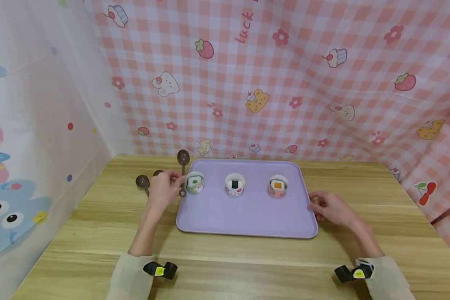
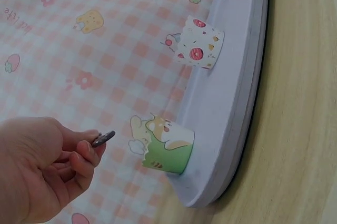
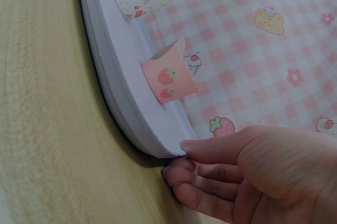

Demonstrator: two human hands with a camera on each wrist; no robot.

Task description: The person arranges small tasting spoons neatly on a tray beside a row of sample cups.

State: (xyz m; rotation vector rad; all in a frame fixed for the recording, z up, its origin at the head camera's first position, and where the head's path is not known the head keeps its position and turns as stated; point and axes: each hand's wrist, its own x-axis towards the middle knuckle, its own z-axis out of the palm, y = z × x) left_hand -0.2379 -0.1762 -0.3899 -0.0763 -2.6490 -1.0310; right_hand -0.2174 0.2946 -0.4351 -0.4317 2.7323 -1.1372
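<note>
My left hand (image 1: 162, 189) pinches a brown spoon (image 1: 183, 157) by its handle, just beyond the tray's left edge. The bowl points to the back wall; in the left wrist view the handle's ring end (image 2: 104, 139) sticks out past the fingertips. At the other side, my right hand (image 1: 333, 208) grips the rim of a lilac tray (image 1: 243, 218), thumb on top and fingers curled beneath. Three paper cups stand in a row on the tray: a green one (image 1: 196, 188), a white one with red spots (image 1: 235, 192) and a pink one (image 1: 277, 193). Each contains a small sushi-like piece.
Two more brown spoons lie left of the tray, one with its bowl (image 1: 142, 181) in plain sight, the other (image 1: 158, 172) partly behind my left hand. A pink checked cloth (image 1: 228, 104) hangs along the back edge of the wooden table (image 1: 225, 266).
</note>
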